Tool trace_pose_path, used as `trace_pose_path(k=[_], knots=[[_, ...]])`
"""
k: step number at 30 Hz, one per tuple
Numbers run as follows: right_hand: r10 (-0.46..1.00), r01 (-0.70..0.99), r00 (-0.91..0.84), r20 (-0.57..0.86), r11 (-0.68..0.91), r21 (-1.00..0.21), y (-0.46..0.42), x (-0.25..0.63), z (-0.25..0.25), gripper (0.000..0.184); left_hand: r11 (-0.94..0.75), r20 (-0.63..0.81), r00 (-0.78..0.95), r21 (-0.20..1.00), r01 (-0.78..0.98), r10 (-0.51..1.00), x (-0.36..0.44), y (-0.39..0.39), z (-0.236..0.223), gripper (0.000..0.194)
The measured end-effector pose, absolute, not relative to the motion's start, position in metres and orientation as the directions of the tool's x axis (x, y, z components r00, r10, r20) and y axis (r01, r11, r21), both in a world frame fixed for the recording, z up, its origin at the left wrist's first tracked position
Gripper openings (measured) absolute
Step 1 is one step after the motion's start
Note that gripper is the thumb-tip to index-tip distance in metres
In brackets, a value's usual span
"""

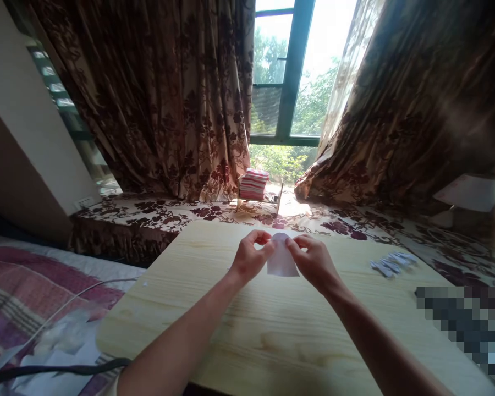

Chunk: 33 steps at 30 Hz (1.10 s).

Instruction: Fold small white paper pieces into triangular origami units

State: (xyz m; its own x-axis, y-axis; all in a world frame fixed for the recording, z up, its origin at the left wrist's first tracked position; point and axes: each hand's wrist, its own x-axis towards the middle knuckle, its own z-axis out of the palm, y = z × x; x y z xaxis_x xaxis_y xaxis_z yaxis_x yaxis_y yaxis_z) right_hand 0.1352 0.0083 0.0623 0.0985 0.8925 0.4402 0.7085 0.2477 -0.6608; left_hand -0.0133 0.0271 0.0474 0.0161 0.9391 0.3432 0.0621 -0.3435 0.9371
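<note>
A small pale sheet of paper [282,263] is held up over the wooden table, its upper edge bent back in a curve. My left hand [252,254] pinches its left upper side between thumb and fingers. On the other side, my right hand [313,256] grips the right upper edge the same way. The paper's lower edge hangs just above or against the tabletop [206,308]; I cannot tell which. Several small white folded pieces [391,264] lie in a cluster on the table to the right.
A rack with folded striped cloths [253,184] stands on the flower-patterned window ledge. Left of the table is a bed with a striped cover [8,291], white papers [66,352] and a cable. A blurred-out dark object [462,324] lies at the right edge.
</note>
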Motion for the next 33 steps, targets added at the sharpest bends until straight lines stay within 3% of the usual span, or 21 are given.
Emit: trace_pose_path(k=[13,19,25,33], knots=[[0.928,0.629,0.112,0.355,0.21,-0.748,0.032,0.155,0.049,0.034,-0.191,0.194,0.112,0.981,-0.039,0.975,-0.002,0.05,0.037,0.01],[0.9,0.607,0.134,0.414,0.256,-0.753,0.027,0.157,0.039,0.032,-0.237,0.23,0.064,0.964,0.124,0.971,0.006,0.042,0.037,0.005],[0.883,0.62,0.14,0.447,0.274,-0.735,0.025,0.157,0.038,0.03,-0.267,0.256,0.084,0.949,0.17,0.963,0.008,0.043,0.034,0.004],[0.877,0.616,0.152,0.456,0.277,-0.738,0.025,0.157,0.039,0.03,-0.374,0.368,0.081,0.868,0.326,0.926,0.011,0.039,0.034,0.012]])
